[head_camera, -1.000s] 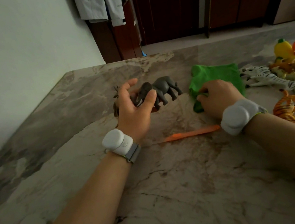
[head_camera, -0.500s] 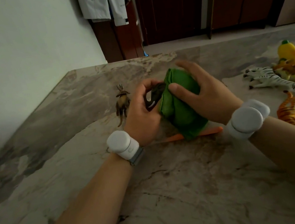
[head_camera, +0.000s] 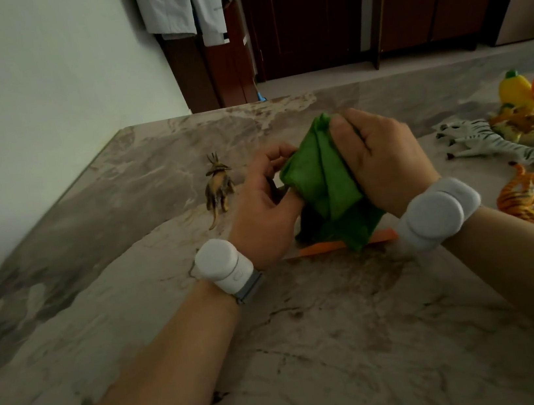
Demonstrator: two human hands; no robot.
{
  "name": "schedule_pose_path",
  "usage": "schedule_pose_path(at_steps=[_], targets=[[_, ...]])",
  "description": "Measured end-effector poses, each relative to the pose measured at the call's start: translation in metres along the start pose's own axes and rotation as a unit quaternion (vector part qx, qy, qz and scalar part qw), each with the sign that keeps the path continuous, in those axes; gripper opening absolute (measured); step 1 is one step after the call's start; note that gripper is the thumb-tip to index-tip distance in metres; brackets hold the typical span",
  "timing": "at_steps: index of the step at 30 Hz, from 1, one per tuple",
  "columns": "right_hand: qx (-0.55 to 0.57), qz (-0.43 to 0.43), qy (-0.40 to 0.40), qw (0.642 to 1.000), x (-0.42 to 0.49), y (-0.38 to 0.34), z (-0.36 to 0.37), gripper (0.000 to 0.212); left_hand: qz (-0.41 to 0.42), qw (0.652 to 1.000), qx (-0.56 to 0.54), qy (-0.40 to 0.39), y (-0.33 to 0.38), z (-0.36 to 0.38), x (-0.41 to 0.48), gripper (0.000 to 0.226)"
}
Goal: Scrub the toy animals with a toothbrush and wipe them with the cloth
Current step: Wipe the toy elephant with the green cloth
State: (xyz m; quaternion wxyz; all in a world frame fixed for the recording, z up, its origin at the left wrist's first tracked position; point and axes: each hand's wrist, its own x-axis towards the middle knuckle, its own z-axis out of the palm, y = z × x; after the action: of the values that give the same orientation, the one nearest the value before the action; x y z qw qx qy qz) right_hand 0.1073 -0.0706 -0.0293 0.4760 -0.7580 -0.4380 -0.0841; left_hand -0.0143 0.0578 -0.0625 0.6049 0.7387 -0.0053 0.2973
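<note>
**Inspector:** State of the hands?

**Assistant:** Both are engaged at centre frame, just above the tabletop (head_camera: 311, 333). The right hand (head_camera: 380, 165) grips the green cloth (head_camera: 328, 186), with thumb and fingers curled over its top fold, bunching the fabric around something. The left hand (head_camera: 266, 209) is curled against the cloth's left edge with its thumb on the fabric. I judge it steadies the toy animal (head_camera: 308, 225) so the other hand has something firm to rub against.

**Inspector:** The toy itself?

**Assistant:** Almost wholly wrapped. Only a dark patch shows beneath the cloth's lower left. Its kind cannot be told.

**Inspector:** Step in hand?

**Assistant:** Wiping, by my judgement. The orange toothbrush (head_camera: 320, 248) lies flat on the tabletop directly below the cloth, partly covered by its hanging corner. Neither hand holds it. It is presumably laid close for ready pickup.

**Inspector:** Other toys?

**Assistant:** A horned dinosaur (head_camera: 218, 185) stands upright, alone, just left of the left hand. At the right edge of the frame a zebra (head_camera: 490, 140) lies on its side, with a tiger (head_camera: 522, 200) below it and yellow-and-orange plastic fruit (head_camera: 524, 90) above. The split suggests finished toys kept apart from waiting ones. Which group is which cannot be confirmed.

**Inspector:** Risks?

**Assistant:** The hanging corner could drag the toothbrush when the cloth shifts.
</note>
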Motion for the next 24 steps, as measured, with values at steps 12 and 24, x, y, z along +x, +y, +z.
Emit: schedule_pose_path(at_steps=[12,24], targets=[[0.097,0.094,-0.049,0.99,0.0,-0.005,-0.003,0.036,0.009,0.998,0.036,0.056,0.006,-0.006,0.002,0.035],[0.018,-0.013,0.012,1.0,-0.007,-0.012,0.012,0.019,-0.157,0.984,-0.011,0.079,-0.006,-0.002,0.006,0.048]])
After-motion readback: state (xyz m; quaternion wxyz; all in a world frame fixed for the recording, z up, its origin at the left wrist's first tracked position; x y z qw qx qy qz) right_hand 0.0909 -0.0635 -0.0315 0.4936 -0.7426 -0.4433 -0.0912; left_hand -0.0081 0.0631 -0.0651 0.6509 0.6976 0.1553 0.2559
